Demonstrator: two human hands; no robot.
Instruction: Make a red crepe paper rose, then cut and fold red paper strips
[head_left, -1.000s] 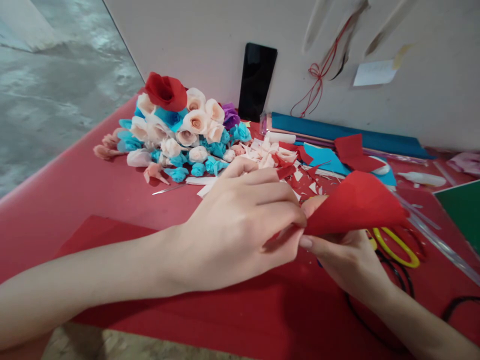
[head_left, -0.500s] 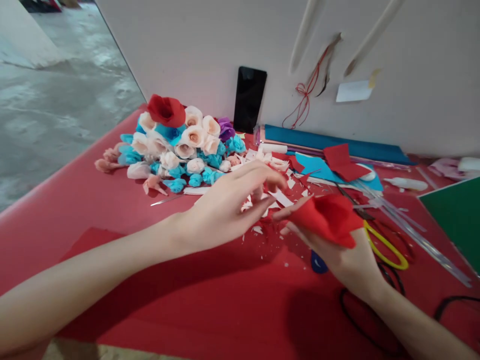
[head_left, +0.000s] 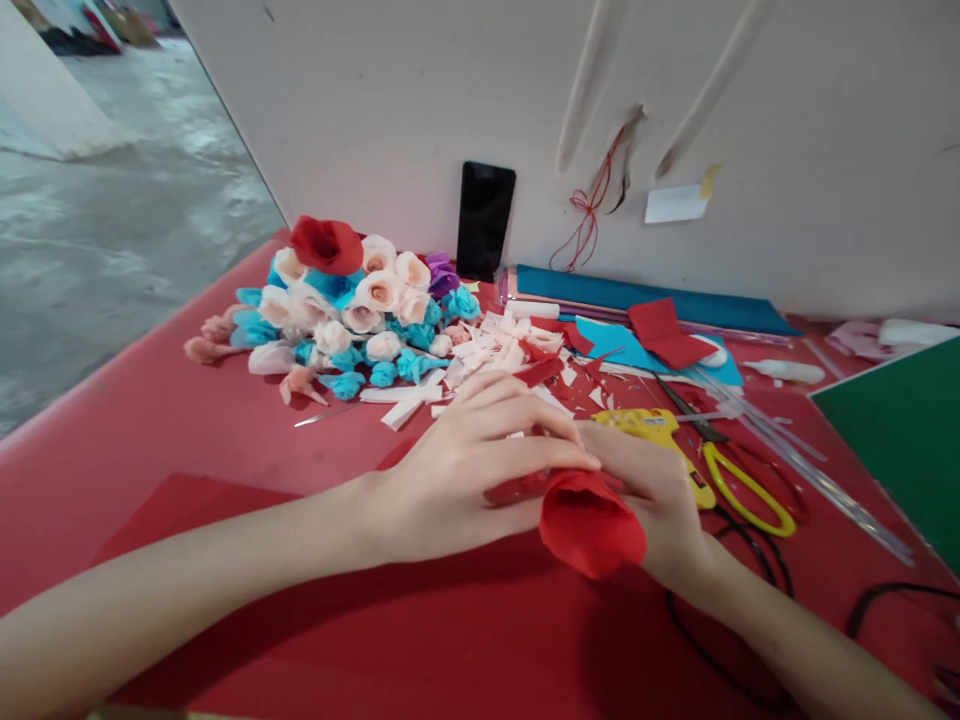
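Observation:
A red paper flower (head_left: 592, 525) is between my two hands, its opening facing me. My right hand (head_left: 652, 490) is closed on it from the right, with the fingertips partly hidden behind the flower and my left hand. From the left, my left hand (head_left: 472, 475) reaches over with its fingers bent and pressed together at the flower's base. A large red sheet (head_left: 360, 620) lies beneath both hands on the red table (head_left: 97, 440). Just behind my right hand is a yellow glue gun (head_left: 645, 425), partly covered by it.
Many paper flowers (head_left: 379, 290) are piled at the back left. A black phone (head_left: 486, 220) leans against the board. Paper scraps (head_left: 495, 345) lie in the middle. Yellow-handled scissors (head_left: 750, 495), clear sticks (head_left: 817, 470), black cable and a green board (head_left: 900, 430) are at the right.
The red flower has moved left and down, and its opening has turned toward me. My hands have come together around it. The glue gun now shows behind my right hand.

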